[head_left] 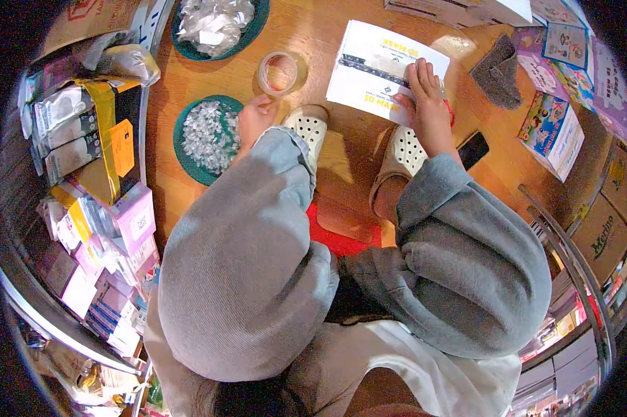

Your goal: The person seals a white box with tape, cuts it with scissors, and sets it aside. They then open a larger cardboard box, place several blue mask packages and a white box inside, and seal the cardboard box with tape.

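Head camera: my right hand (430, 97) is resting open on the white box (369, 87), which is lying on the far wooden floor (355, 149); my left hand (258, 117) is curling near the tape roll (262, 75), whether grasping anything I cannot tell.

The person wears a loose grey denim-like garment (237, 257), wide and finely ribbed, its right-side cuff (431, 187) turned back broadly. A pale, plain top (424, 361) shows beneath, near dark hair (247, 397). Off-white clogs (405, 151) have round holes across their rounded uppers.
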{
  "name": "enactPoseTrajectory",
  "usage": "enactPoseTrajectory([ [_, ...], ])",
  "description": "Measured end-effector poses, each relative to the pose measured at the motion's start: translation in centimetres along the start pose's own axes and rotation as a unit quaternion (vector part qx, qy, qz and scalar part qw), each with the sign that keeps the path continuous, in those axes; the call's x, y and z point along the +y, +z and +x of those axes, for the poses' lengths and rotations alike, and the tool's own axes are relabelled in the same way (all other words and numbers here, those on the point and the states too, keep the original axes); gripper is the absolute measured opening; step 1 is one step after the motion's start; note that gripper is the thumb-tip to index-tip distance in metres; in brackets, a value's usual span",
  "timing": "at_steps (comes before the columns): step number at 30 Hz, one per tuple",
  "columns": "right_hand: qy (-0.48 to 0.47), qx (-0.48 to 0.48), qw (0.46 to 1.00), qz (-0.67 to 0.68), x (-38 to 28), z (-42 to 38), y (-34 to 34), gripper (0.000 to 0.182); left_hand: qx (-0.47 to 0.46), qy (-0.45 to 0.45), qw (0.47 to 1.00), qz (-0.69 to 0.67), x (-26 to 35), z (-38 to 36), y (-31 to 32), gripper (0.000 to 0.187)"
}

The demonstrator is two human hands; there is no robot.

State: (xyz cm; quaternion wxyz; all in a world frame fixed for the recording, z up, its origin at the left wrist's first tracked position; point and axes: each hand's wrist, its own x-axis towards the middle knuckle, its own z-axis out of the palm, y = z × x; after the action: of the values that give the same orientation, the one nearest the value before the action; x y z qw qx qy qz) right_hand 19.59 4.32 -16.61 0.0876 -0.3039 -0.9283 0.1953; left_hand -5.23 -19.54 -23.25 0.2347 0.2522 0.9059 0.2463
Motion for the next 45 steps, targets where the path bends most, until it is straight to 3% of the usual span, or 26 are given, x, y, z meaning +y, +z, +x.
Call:
enactPoseTrajectory([
  [4, 0.001, 0.001, 1.0, -0.007, 0.0, 0.1, 0.1, 0.061, -0.036, -0.071, 0.997, 0.023, 0.8, -0.1, 0.6, 0.036],
  [7, -0.001, 0.004, 1.0, -0.007, 0.0, 0.1, 0.1, 0.06, -0.006, -0.1, 0.994, 0.042, 2.6, -0.2, 0.4, 0.034],
  [10, 0.001, 0.006, 1.0, -0.002, 0.0, 0.0, 0.1, 0.06, 0.029, -0.067, 0.996, 0.042, 1.1, 0.4, 1.2, 0.034],
  [13, 0.004, 0.007, 1.0, 0.003, -0.1, 0.0, 0.0, 0.06, 0.009, -0.09, 0.995, 0.053, 0.7, 0.7, 0.9, 0.031],
  [16, 0.004, 0.012, 1.0, 0.003, -0.3, 0.0, -0.2, 0.059, 0.01, -0.036, 0.997, 0.072, 0.8, 0.9, 0.4, 0.029],
  [22, -0.001, 0.045, 0.999, 0.014, -0.4, 0.0, -0.5, 0.057, 0.102, 0.113, 0.988, 0.005, 4.3, 1.9, -3.1, 0.023],
  [28, -0.016, 0.035, 0.999, 0.021, -0.9, 0.3, -2.1, 0.051, 0.098, 0.163, 0.982, 0.013, 8.7, 3.3, -7.0, 0.016],
  [35, -0.062, 0.017, 0.997, 0.031, -0.6, 1.0, -3.4, 0.056, 0.096, 0.282, 0.948, -0.115, 16.2, 2.0, -11.6, 0.01],
  [41, -0.126, 0.066, 0.973, 0.182, -1.7, 4.1, -7.6, 0.081, -0.05, 0.303, 0.92, -0.243, 20.3, 1.0, -11.7, 0.012],
  [42, -0.147, 0.069, 0.966, 0.203, -2.1, 4.8, -8.2, 0.093, -0.086, 0.3, 0.911, -0.271, 20.7, 0.8, -11.3, 0.013],
  [45, -0.157, 0.056, 0.953, 0.253, -3.9, 5.6, -8.8, 0.093, -0.174, 0.258, 0.883, -0.352, 21.9, -0.1, -10.2, 0.014],
])
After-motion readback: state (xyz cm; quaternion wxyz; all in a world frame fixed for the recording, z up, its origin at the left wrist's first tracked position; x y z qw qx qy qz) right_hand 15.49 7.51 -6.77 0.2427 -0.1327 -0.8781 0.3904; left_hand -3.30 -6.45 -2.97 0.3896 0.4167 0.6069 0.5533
